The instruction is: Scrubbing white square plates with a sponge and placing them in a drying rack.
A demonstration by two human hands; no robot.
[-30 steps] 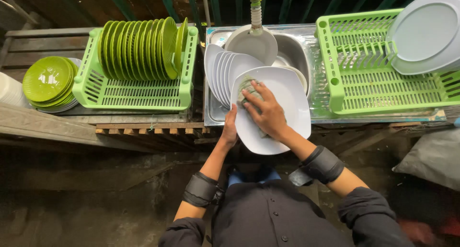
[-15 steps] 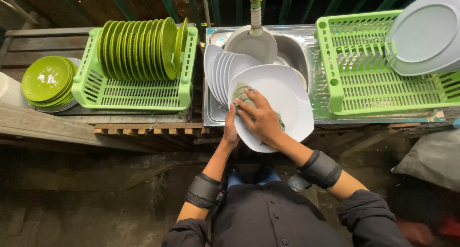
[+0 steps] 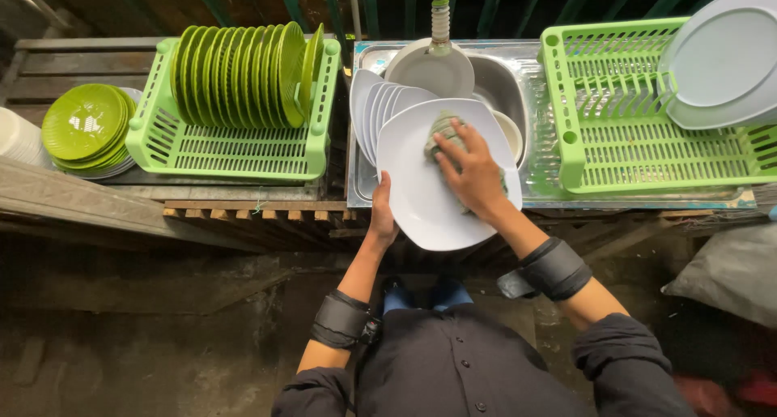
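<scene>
1. The left hand (image 3: 382, 214) grips the lower-left rim of a large white plate (image 3: 421, 198); its fingers curl behind the plate and only the thumb lies on the near face, so I cannot tell how the hidden fingers are spread.
2. The right hand (image 3: 473, 174) lies flat on the plate's upper face, fingers close together and pressed down on a grey-green scrubbing cloth (image 3: 441, 134), whose edge shows just beyond the fingertips.
3. The plate is held tilted over the front edge of a steel sink (image 3: 518, 85), between the two hands.
4. Just beyond the left fingers, a row of white plates (image 3: 376, 109) stands on edge in the sink, touching the held plate's far rim.
5. Beyond the right fingertips a round white dish (image 3: 429, 69) sits under a tap hose (image 3: 439, 12).
6. Well to the right of the right fingers, a green drying rack (image 3: 615, 142) holds large pale grey plates (image 3: 720, 61) leaning at its far corner.
7. Well to the left of the left fingers, a second green rack (image 3: 235, 146) carries upright green plates (image 3: 243, 73); further left is a stack of green bowls (image 3: 85, 125).
8. Both wrists wear dark bands.
</scene>
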